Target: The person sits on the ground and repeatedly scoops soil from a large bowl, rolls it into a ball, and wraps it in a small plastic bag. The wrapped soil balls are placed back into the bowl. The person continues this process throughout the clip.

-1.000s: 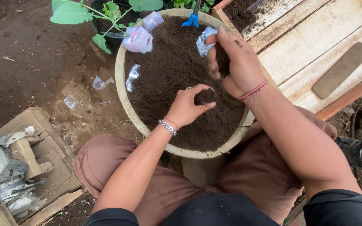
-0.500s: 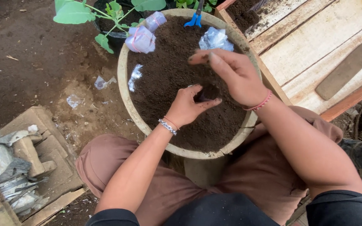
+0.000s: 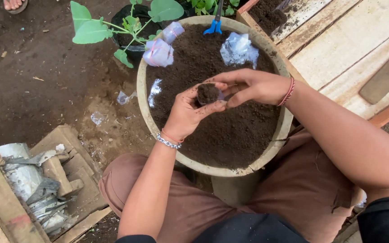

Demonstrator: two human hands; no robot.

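1. A person's left hand (image 3: 186, 112) cups a small clear plastic pouch packed with dark soil (image 3: 208, 93), fingers curled snugly around it, held above the middle of a wide round basin (image 3: 144, 108) of potting mix.

2. The right hand (image 3: 253, 85) pinches the pouch's rim between fingertips and thumb, a narrow grip closed on the thin plastic.

3. Risk, judged from the hold: the thin film could crease or tear if the pinch tightens, spilling soil back into the basin.

4. A tilt of the cupped hand could tip loose soil over the pouch's open top, since it looks filled to the brim.

5. Near the basin's far rim lie another crumpled clear bag (image 3: 238, 48) and a blue hand tool (image 3: 215, 24); two filled, tied pouches (image 3: 159, 51) rest on the far-left rim, where a knock from an elbow might roll them off.

6. A leafy seedling (image 3: 127, 24) in a black bag stands just beyond that rim, close enough to be brushed.
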